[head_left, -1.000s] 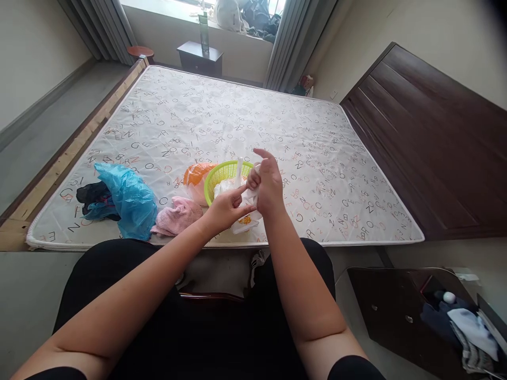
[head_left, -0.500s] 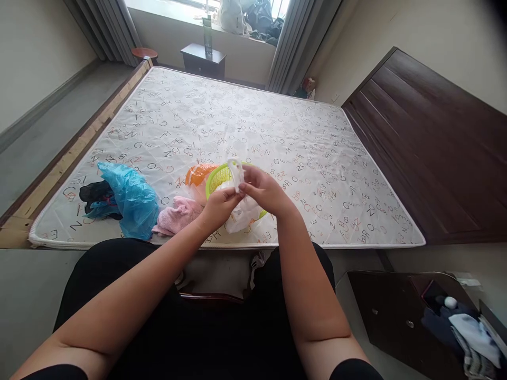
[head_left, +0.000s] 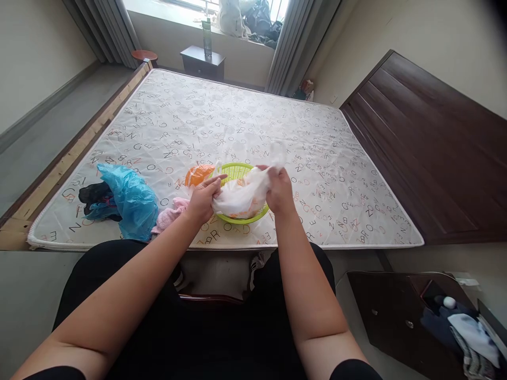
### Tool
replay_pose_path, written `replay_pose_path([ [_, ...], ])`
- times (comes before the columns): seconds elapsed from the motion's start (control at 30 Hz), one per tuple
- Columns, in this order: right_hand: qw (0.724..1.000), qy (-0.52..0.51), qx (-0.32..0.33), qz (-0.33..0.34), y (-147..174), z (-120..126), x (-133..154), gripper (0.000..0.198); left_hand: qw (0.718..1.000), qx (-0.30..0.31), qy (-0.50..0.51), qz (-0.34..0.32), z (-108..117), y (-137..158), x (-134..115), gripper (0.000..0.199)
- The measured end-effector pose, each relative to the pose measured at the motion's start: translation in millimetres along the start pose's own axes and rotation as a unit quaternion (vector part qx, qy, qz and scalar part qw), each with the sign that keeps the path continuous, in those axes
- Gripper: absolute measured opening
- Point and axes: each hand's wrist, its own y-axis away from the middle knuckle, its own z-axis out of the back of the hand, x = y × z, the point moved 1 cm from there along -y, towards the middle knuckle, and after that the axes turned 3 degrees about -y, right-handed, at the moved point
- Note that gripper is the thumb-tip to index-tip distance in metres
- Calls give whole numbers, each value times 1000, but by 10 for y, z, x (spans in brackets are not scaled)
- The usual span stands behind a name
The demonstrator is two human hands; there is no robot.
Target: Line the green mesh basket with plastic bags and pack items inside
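A white plastic bag (head_left: 243, 194) with some orange print is stretched between my two hands, above a yellow-green plastic basket (head_left: 240, 219). My left hand (head_left: 205, 198) is closed on the bag's left side. On the right side, my right hand (head_left: 279, 189) grips the bag near its top, where a blurred handle loop sticks up. Left of the basket lies an orange bag (head_left: 198, 174), partly covered by my left hand. A pink towel (head_left: 170, 215) lies beside my left forearm. What the white bag holds, if anything, is hidden.
A blue plastic bag (head_left: 132, 203) and a black bag (head_left: 95, 195) lie at the left on the letter-printed mattress (head_left: 237, 116). A dark headboard (head_left: 431, 153) rises at the right. A dark cabinet (head_left: 388, 306) with clothes on top stands at the lower right.
My hands have moved apart from their close position, spreading the white bag sideways between them. More of the basket now shows beneath it.
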Motion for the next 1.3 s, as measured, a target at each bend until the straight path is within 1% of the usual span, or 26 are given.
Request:
replay_pose_path([
  [0.07, 994, -107, -30, 12, -24, 41, -42, 34, 998, -31, 62, 9, 42, -57, -5, 26],
  [0.13, 984, -172, -42, 12, -30, 42, -71, 33, 993, -50, 105, 21, 66, -101, 4, 22],
  [0.17, 981, -188, -53, 9, -30, 35, -82, 34, 990, -60, 125, 25, 71, -117, 12, 20],
  [0.27, 980, -176, -89, -4, -31, 5, -113, 40, 978, -95, 182, 24, 63, -135, 19, 15],
  [0.33, 986, -135, -98, -2, -29, -18, -137, 42, 972, -102, 210, 9, 33, -115, -8, 11],
  [0.4, 993, -74, -91, 16, -12, -52, -163, 40, 971, -96, 218, -6, -14, -72, -55, 10],
  [0.47, 997, 14, -72, 40, 26, -99, -192, 34, 975, -93, 202, -27, -61, -20, -108, 10],
  [0.53, 990, 119, -42, 63, 77, -154, -219, 30, 981, -86, 167, -52, -91, 20, -149, 13],
  [0.63, 962, 253, 14, 98, 146, -226, -249, 25, 993, -52, 81, -72, -86, 40, -167, 20],
  [0.73, 936, 321, 75, 126, 185, -269, -255, 16, 997, -10, -28, -65, -40, 34, -152, 28],
  [0.8, 926, 335, 110, 137, 199, -285, -243, 15, 993, 32, -97, -61, -20, 36, -146, 37],
  [0.9, 919, 331, 166, 136, 217, -307, -213, 17, 975, 93, -189, -71, -38, 61, -147, 44],
  [0.97, 916, 327, 200, 123, 227, -322, -205, 16, 963, 104, -236, -80, -67, 85, -134, 42],
  [1.03, 912, 331, 217, 108, 228, -330, -216, 15, 958, 92, -260, -80, -88, 104, -99, 38],
  [1.1, 910, 339, 217, 97, 215, -326, -237, 13, 961, 68, -257, -73, -93, 116, -49, 36],
  [1.17, 916, 332, 209, 83, 192, -307, -254, 13, 972, 37, -222, -65, -89, 124, -5, 36],
  [1.23, 935, 286, 202, 50, 168, -273, -253, 26, 981, 26, -183, -55, -93, 133, 13, 35],
  [1.3, 957, 207, 205, -5, 154, -232, -233, 43, 985, 50, -161, -39, -109, 144, 0, 38],
])
